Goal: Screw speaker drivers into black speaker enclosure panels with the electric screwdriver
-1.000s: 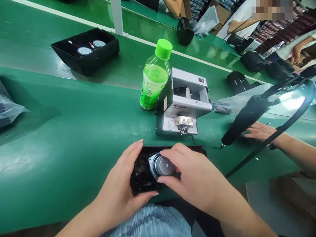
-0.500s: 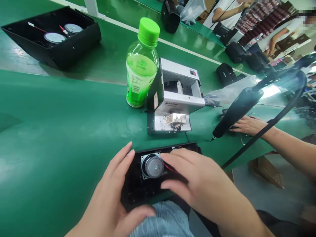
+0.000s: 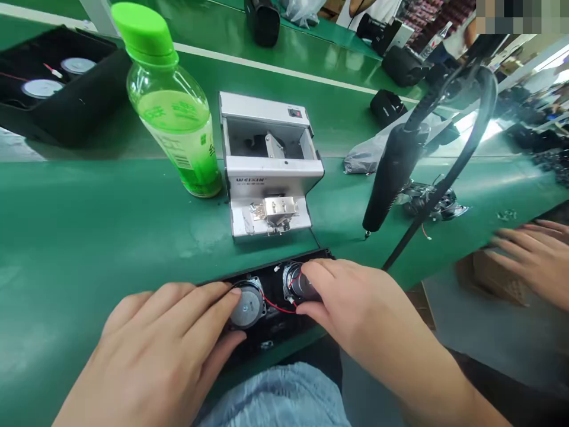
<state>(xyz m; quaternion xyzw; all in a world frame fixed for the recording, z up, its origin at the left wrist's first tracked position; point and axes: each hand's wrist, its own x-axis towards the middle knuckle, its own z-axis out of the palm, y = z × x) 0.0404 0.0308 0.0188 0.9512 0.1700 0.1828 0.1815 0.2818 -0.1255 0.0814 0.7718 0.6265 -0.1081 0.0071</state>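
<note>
A black speaker panel (image 3: 284, 332) lies at the table's near edge, with two round speaker drivers in it, magnets up. My left hand (image 3: 164, 344) is closed around the left speaker driver (image 3: 247, 307), thumb low and fingers along its upper rim. Around the right speaker driver (image 3: 291, 281) my right hand (image 3: 351, 302) is closed, thumb and fingers on its magnet side and hiding part of it. A red wire (image 3: 278, 307) runs between the two drivers, with small white connectors near it.
Behind the panel stands a silver screw feeder (image 3: 275, 172), a green-capped bottle (image 3: 178, 124) left of it. A black electric screwdriver (image 3: 393, 178) hangs at right, its cable looping down. An open black speaker box (image 3: 89, 112) sits far left. Another person's hand (image 3: 528, 255) is at right.
My left hand has come onto the left driver, and my right hand has moved to the right driver. The view has shifted. The other person's hand has drawn back toward the table's near edge.
</note>
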